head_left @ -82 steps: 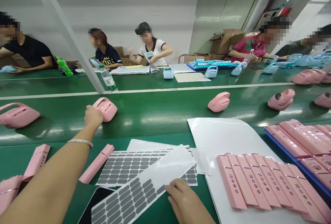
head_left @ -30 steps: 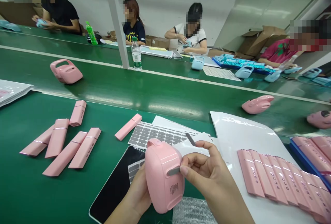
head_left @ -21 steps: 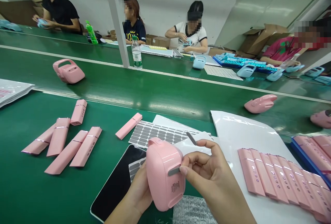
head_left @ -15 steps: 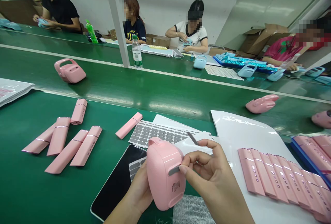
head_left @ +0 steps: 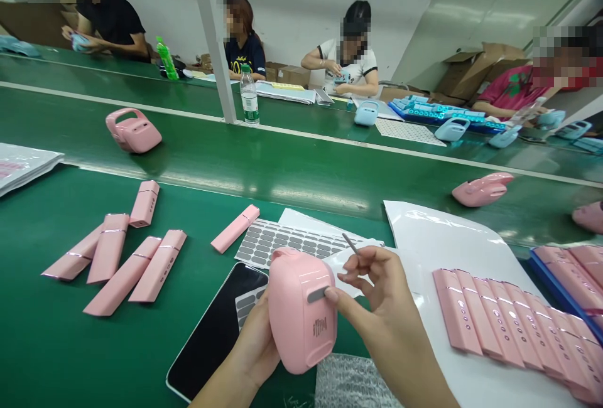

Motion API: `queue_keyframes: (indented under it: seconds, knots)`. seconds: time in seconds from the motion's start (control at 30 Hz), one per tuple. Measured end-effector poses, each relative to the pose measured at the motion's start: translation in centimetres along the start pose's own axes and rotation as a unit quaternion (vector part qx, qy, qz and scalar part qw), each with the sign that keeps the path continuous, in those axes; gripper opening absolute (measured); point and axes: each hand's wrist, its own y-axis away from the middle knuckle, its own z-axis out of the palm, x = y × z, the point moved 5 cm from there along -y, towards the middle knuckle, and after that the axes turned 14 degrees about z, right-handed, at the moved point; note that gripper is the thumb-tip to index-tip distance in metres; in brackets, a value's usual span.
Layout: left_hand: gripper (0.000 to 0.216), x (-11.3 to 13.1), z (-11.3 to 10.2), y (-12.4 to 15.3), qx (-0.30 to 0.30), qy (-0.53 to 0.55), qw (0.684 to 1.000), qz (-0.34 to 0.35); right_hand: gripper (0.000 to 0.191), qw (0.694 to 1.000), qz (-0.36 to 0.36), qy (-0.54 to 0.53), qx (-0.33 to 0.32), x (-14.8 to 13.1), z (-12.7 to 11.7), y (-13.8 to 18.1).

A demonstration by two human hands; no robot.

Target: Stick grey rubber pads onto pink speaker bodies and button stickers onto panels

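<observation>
The shell (head_left: pixel 301 317) is pink with a grey oval sticker (head_left: pixel 317 295) and dark print, over a green tabletop (head_left: pixel 47 345) crossed by a white stripe (head_left: pixel 330 139). Near the left edge lie pink bars (head_left: pixel 157 267); a white sheet (head_left: pixel 282 245) carries rows of grey ovals beside a black screen (head_left: pixel 211 332). Toward the right edge, pink strips (head_left: pixel 494 326) with tiny dots lie on white paper (head_left: pixel 433 232) by a blue tray (head_left: pixel 563 295).

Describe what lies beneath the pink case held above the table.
Beneath the pink case lie a dark screen, a grey sticker sheet on it, and bubble wrap. The left hand and the case cover where these meet.
</observation>
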Motion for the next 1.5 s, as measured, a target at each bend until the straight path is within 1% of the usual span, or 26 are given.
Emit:
queue_keyframes:
  seconds: [0.03,0.1,0.17,0.23,0.3,0.33,0.43,0.6,0.7,0.87,1.07,1.27,1.4,1.47,1.5]
  knots:
    - [0.013,0.1,-0.1,0.0,0.006,0.005,1.0,0.0,0.028,1.0,-0.003,-0.004,-0.012,0.1,-0.2,-0.1]
    - [0.012,0.3,-0.2,-0.1,0.016,0.012,1.0,0.001,0.013,0.998,0.007,-0.016,-0.058,0.3,-0.4,0.0]
    - [0.014,0.5,-0.1,-0.2,0.007,0.019,1.0,0.001,0.016,0.993,0.017,-0.005,-0.117,0.5,-0.2,0.5]
    - [0.02,0.5,0.0,-0.3,-0.009,0.023,1.0,-0.001,0.018,0.984,0.021,0.037,-0.17,0.9,0.2,1.2]
    - [0.024,0.5,0.1,-0.3,-0.016,0.02,1.0,-0.001,0.016,0.976,0.022,0.08,-0.202,1.4,0.7,1.6]
    - [0.025,0.5,0.1,-0.4,-0.017,0.017,1.0,-0.001,0.015,0.973,0.022,0.096,-0.206,1.6,0.8,1.7]
    - [0.023,0.3,0.2,-0.4,-0.024,0.01,1.0,-0.005,0.011,0.973,0.018,0.13,-0.191,2.0,0.9,1.7]
    - [0.02,0.3,-0.4,-0.4,0.015,-0.013,1.0,-0.002,0.009,0.974,0.01,0.152,-0.168,2.0,0.9,1.6]
    - [0.02,0.4,-0.4,-0.3,0.026,-0.019,0.999,-0.002,0.01,0.974,0.018,0.163,-0.154,2.0,1.0,1.8]
    - [0.024,0.4,-0.1,-0.2,0.018,-0.015,1.0,-0.003,0.01,0.974,0.009,0.187,-0.125,1.7,1.2,2.0]
    - [0.023,0.5,-0.3,-0.1,0.044,-0.021,0.999,-0.003,0.01,0.977,-0.014,0.187,-0.1,1.7,1.5,2.1]
    - [0.018,0.6,0.0,0.1,0.039,-0.023,0.999,-0.004,0.009,0.978,-0.038,0.19,-0.075,1.8,1.8,2.3]
    - [0.021,0.7,-0.1,-0.2,0.034,-0.038,0.999,-0.002,0.01,0.976,-0.057,0.199,-0.067,1.9,2.0,2.3]
    - [0.019,0.8,-0.3,-0.3,0.041,-0.042,0.998,0.008,0.012,0.982,-0.034,0.174,-0.062,2.2,1.8,1.8]
    - [0.018,0.9,-0.3,-0.4,0.042,-0.04,0.998,0.013,0.016,0.986,-0.005,0.15,-0.067,2.4,1.7,1.5]
